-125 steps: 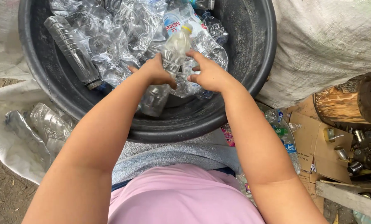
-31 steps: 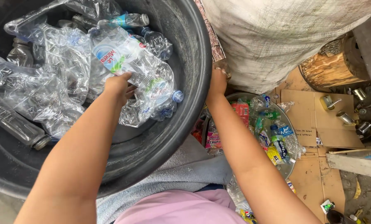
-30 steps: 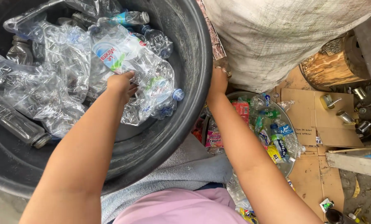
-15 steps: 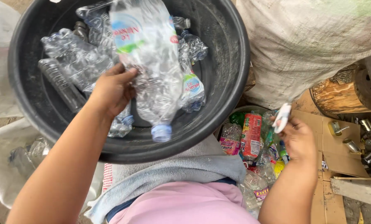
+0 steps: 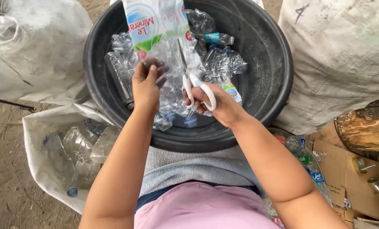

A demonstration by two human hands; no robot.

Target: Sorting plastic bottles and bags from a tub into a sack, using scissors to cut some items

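Now right hand point(image 5: 221, 106) grips scissors point(image 5: 196, 87) at clear bottle point(image 5: 164, 46), left hand point(image 5: 147, 85) still clamping it.

black tub point(image 5: 265, 63), white-handled scissors point(image 5: 200, 87), clear bottle point(image 5: 164, 46)

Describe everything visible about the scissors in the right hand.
The scissors have white, plastic-looking loop handles and thin grey metal blades. They point up and away from the person, over the black tub. The right hand holds them, fingers threaded through the loops. The blades lie against the big clear plastic bottle that the left hand holds up; the blade tips are hard to make out against the crinkled plastic.
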